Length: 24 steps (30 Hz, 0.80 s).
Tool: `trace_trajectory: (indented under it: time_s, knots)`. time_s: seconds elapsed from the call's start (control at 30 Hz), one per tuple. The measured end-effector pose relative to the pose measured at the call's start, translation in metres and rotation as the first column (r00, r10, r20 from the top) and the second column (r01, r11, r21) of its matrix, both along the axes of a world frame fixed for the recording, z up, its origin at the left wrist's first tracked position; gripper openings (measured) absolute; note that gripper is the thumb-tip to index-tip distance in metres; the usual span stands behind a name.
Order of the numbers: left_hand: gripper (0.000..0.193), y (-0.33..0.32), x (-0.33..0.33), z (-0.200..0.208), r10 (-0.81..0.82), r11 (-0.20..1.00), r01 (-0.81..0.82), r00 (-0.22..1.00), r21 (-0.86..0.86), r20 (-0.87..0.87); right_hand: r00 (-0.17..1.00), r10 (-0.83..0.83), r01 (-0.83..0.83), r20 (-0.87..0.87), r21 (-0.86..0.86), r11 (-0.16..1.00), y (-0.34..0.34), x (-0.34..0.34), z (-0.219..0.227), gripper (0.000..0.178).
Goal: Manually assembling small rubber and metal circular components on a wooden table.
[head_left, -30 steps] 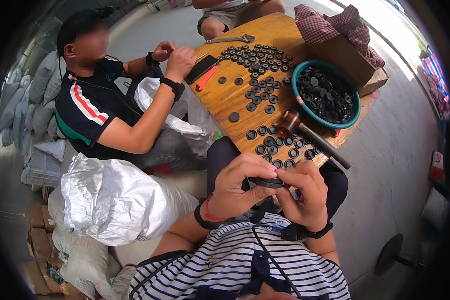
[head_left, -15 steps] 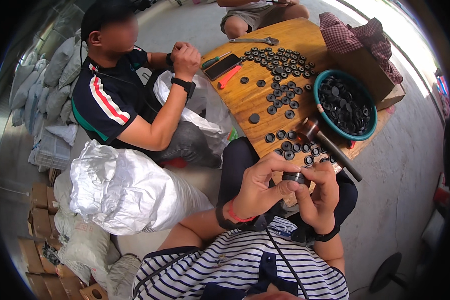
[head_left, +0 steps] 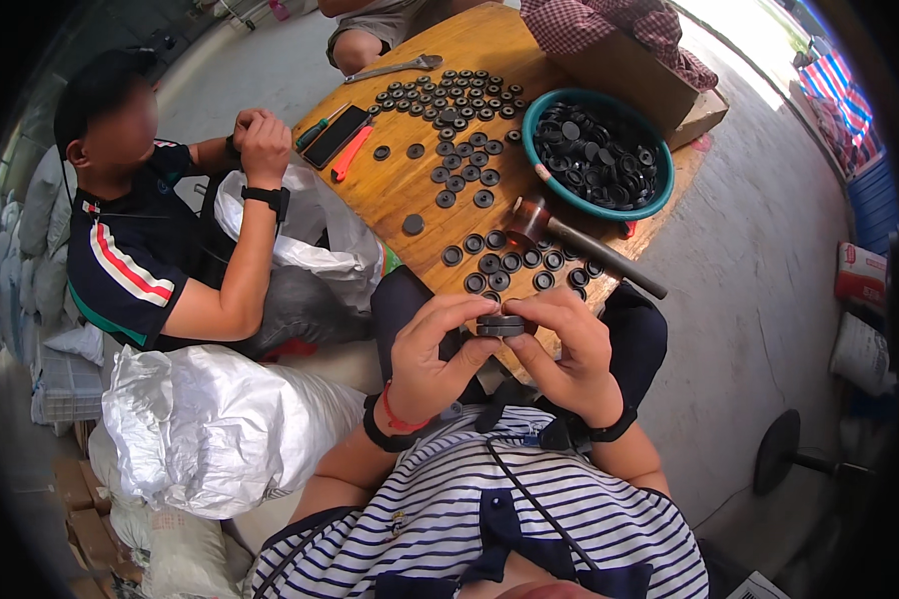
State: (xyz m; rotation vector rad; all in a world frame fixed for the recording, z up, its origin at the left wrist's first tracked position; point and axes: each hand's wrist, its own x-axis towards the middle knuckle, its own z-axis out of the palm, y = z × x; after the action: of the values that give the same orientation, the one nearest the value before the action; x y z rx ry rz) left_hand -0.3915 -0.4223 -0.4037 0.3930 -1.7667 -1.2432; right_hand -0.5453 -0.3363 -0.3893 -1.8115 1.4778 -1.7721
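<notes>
Between my two hands is a pair of stacked black round discs (head_left: 500, 325), held level over the near table edge. My left hand (head_left: 435, 349) pinches their left side with thumb and fingers. On the right side, my right hand (head_left: 567, 351) grips them the same way. Just beyond my fingers lie several black ring-shaped discs (head_left: 510, 262) with raised rims. A mallet (head_left: 604, 257) with a reddish-brown head and dark handle rests beside them, its handle reaching past the table's right edge.
A teal basin (head_left: 659, 208) full of black discs stands on the wooden table (head_left: 370, 215) by a cardboard box (head_left: 624, 65). More discs, a wrench (head_left: 395, 68), a phone (head_left: 337, 136) and a red tool (head_left: 351, 154) lie farther off. A co-worker (head_left: 170, 240) sits left, behind a white sack (head_left: 220, 424).
The view has swung right, so the table appears farther left. My right-hand fingers have straightened along the discs, which now show as two stacked layers with a visible seam.
</notes>
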Motion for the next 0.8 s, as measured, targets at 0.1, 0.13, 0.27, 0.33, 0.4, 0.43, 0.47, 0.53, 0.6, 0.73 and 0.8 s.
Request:
trace_trajectory:
  time_s: [0.1, 0.13, 0.27, 0.33, 0.4, 0.43, 0.47, 0.53, 0.6, 0.73, 0.8]
  knots:
    - [0.028, 0.001, 0.001, 0.003, -0.001, 0.992, 0.007, 0.999, -0.127, 0.053, 1.000, 0.019, -0.019, -0.010, -0.018, 1.000, 0.004, 0.000, -0.002, 0.033]
    - [0.028, -0.002, 0.001, 0.005, -0.003, 0.992, 0.010, 0.998, -0.125, 0.055, 1.000, 0.016, -0.017, -0.021, -0.020, 1.000, 0.006, 0.001, -0.001, 0.033]
    - [0.031, -0.001, 0.000, 0.006, 0.014, 0.955, -0.002, 0.999, -0.298, 0.040, 1.000, 0.026, -0.027, -0.015, -0.033, 0.999, 0.009, 0.003, 0.001, 0.032]
    - [0.034, 0.003, -0.002, 0.008, 0.014, 0.967, -0.010, 1.000, -0.256, 0.012, 0.994, 0.081, -0.081, 0.072, 0.003, 0.997, 0.004, -0.002, -0.008, 0.030]
    - [0.038, 0.004, -0.001, 0.011, 0.024, 0.992, -0.003, 0.985, -0.126, 0.172, 0.978, 0.133, -0.141, 0.158, 0.037, 0.989, 0.003, -0.005, -0.010, 0.027]
    - [0.038, 0.002, -0.002, 0.011, 0.025, 0.992, -0.004, 0.986, -0.124, 0.167, 0.783, 0.175, -0.333, 0.597, 0.165, 0.928, 0.004, -0.006, -0.010, 0.026]
    - [0.039, -0.001, -0.003, 0.011, 0.008, 0.984, 0.025, 0.982, -0.174, 0.186, 0.422, 0.081, -0.544, 0.903, 0.181, 0.819, 0.005, -0.008, -0.009, 0.027]
    - [0.039, -0.005, -0.006, 0.009, -0.014, 0.973, 0.060, 0.979, -0.225, 0.202, 0.263, 0.213, -0.642, 0.941, 0.006, 0.767, 0.004, -0.017, -0.034, 0.030]
    - [0.038, -0.009, -0.005, 0.001, 0.017, 0.973, 0.026, 0.983, -0.230, 0.183, 0.008, 0.229, -0.725, 0.973, -0.152, 0.672, 0.003, -0.016, -0.043, 0.031]
    - [0.039, -0.009, -0.005, -0.004, 0.050, 0.952, 0.020, 0.975, -0.305, 0.218, -0.077, 0.192, -0.707, 0.978, -0.189, 0.682, 0.000, -0.010, -0.053, 0.034]
    - [0.038, -0.010, -0.008, -0.003, 0.095, 0.928, -0.001, 0.967, -0.372, 0.234, -0.097, 0.175, -0.708, 0.980, -0.192, 0.679, -0.001, -0.009, -0.056, 0.035]
